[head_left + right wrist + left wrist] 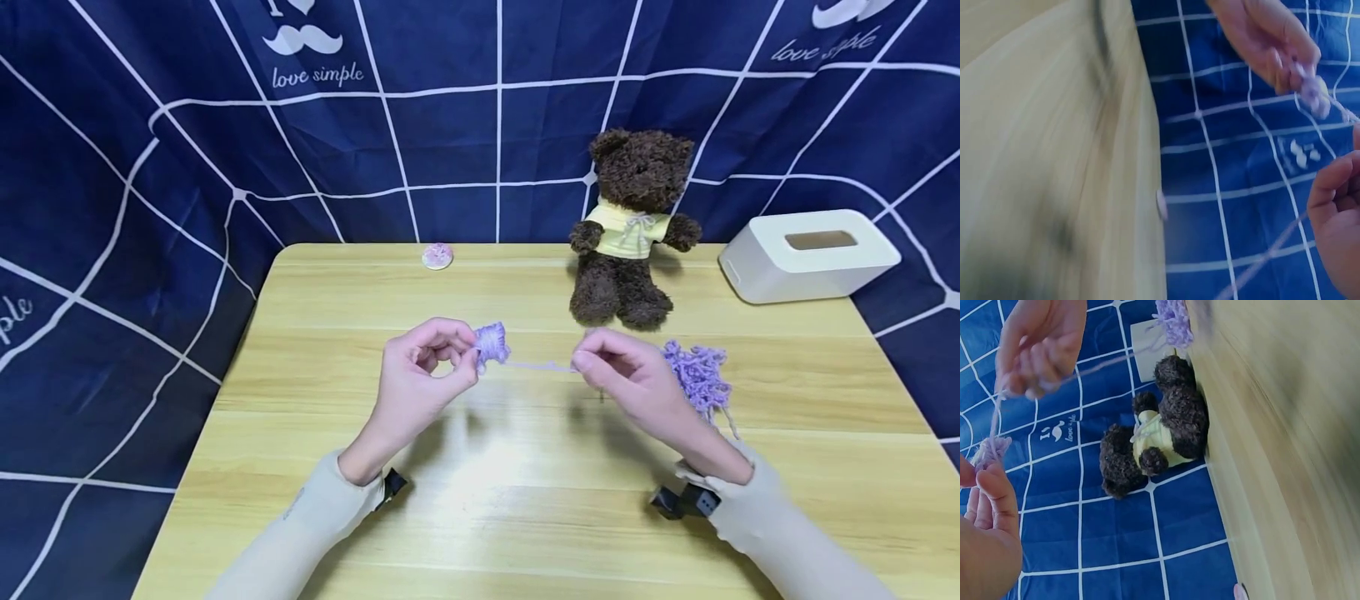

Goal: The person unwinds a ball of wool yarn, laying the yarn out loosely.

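Observation:
Thumb and forefinger of my left hand point(412, 387) pinch the edge of a small lilac yarn bundle point(492, 342), held above the table. A thin yarn strand point(534, 365) runs tautly from the bundle to my right hand point(641, 387), whose thumb and forefinger pinch it. Beside the right hand a loose heap of purple yarn point(702, 379) lies on the table. In the left wrist view, more yarn point(1107, 363) stretches from the right hand toward that heap. Whether the bundle is wound or crocheted, I cannot tell.
A brown teddy bear point(637, 229) in a yellow top sits at the back of the wooden table point(337, 500). To its right stands a white tissue box point(810, 254). A round pink badge-like disc point(437, 256) lies by the back edge. Blue checked cloth point(450, 142) hangs behind.

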A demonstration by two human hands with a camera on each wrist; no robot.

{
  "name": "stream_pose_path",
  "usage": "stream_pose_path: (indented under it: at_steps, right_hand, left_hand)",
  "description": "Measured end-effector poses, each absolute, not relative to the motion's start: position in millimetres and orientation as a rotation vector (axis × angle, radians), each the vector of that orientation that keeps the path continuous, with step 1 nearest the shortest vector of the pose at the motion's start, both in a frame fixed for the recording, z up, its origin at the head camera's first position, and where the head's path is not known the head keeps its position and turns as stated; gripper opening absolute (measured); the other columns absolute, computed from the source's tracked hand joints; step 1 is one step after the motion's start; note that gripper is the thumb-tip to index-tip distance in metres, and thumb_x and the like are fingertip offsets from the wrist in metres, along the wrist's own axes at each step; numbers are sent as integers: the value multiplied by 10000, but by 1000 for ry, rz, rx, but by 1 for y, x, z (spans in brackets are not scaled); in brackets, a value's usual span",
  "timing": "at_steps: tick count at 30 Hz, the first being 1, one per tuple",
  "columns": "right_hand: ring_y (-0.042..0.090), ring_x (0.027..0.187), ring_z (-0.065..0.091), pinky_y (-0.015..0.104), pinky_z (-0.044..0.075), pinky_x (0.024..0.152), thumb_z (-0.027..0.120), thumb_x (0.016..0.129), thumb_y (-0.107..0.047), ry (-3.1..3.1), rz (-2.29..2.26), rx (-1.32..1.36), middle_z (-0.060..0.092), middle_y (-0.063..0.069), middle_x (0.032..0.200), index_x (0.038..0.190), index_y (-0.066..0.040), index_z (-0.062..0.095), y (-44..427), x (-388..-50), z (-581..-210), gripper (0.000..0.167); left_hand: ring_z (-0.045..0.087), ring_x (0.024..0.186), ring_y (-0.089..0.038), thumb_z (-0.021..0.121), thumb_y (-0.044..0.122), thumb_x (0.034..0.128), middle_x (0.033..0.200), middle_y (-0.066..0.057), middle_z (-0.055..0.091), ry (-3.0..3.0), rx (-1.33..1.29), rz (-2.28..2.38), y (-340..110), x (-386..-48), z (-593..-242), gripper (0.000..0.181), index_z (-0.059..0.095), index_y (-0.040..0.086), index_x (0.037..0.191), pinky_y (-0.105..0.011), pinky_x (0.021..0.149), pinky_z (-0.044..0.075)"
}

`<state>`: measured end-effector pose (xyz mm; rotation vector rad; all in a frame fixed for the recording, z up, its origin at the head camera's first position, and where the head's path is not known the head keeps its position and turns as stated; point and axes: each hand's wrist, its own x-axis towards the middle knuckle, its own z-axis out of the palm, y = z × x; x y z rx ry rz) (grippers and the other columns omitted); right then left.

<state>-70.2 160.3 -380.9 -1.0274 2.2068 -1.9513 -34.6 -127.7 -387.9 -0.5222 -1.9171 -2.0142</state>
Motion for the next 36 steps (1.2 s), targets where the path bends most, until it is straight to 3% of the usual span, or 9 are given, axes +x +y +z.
stream_pose_path:
  at_steps: [5,11,25,31,36]
  right_hand:
    - [166,671,528,268,456,527,581,1081,88,2345,-1958,-810,597,88,823,1102,58,693,199,-74,-385,118]
    - [171,797,574,205,534,688,586,1086,74,2311,-2147,-603,636,89,904,1246,104,675,244,-83,-388,186]
    - [188,747,649,201,598,649,625,1032,142,2114,-2753,-220,680,155,844,1132,204,655,290,-107,-395,122]
    - [275,676,643,264,573,567,574,1000,244,1625,-3211,-332,635,266,815,1108,292,539,287,-113,-389,124]
    - [279,630,593,255,527,503,538,986,273,1539,-3339,-153,597,272,785,1068,275,540,297,-119,-389,81]
  left_hand:
    - [616,732,-221,701,-123,859,842,-31,714,-1931,-534,-2006,-132,-34,-390,196,737,-13,1017,-217,662,534]
    - [612,732,-208,703,-129,858,844,-36,716,-1933,-536,-2030,-135,-34,-393,189,728,-23,1012,-211,665,536]
    - [610,740,-197,711,-131,861,856,-29,719,-1972,-575,-2056,-137,-36,-399,186,736,-18,1007,-215,667,531]
    - [597,733,-192,701,-148,850,848,-40,713,-1995,-572,-2043,-137,-38,-403,207,736,-11,1001,-220,671,533]
    - [603,727,-180,691,-161,846,839,-60,713,-1998,-516,-2044,-139,-42,-406,198,730,-35,994,-209,670,530]
